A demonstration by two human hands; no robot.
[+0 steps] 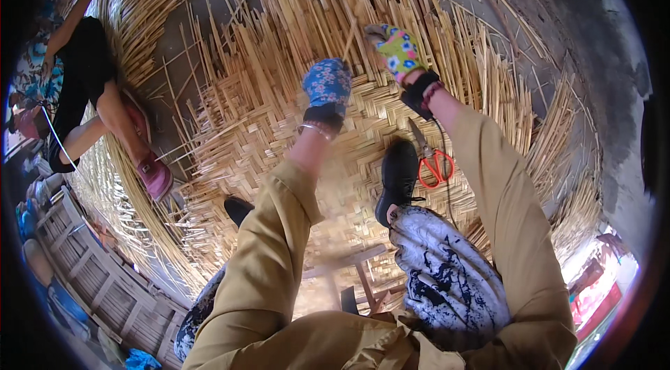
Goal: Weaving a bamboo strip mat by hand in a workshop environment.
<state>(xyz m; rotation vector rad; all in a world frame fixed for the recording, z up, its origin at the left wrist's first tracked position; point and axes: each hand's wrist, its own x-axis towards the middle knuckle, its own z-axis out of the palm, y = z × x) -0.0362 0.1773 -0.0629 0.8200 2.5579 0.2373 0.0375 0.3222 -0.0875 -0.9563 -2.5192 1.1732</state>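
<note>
A large mat of flattened reed strips [244, 119] lies under me, woven in a zigzag, with loose strip ends fanning out along its far side. My left hand [326, 84], in a blue flowered glove, is closed at the far edge of the weave. A reed strip [351, 40] rises from its fingers. To its right my right hand [396, 52], in a yellow-green flowered glove, has its fingers curled over the upright strips; what they hold is hidden. Scissors with orange-red handles [436, 169] lie on the mat beside my black shoe [399, 174].
At the left a person [91, 84] with a pink shoe [155, 176] works beside bundles of loose reeds [143, 7]. A wooden slatted frame [105, 272] stands lower left. A grey wall [586, 42] runs along the right. Below me is part of a wooden stool [345, 260].
</note>
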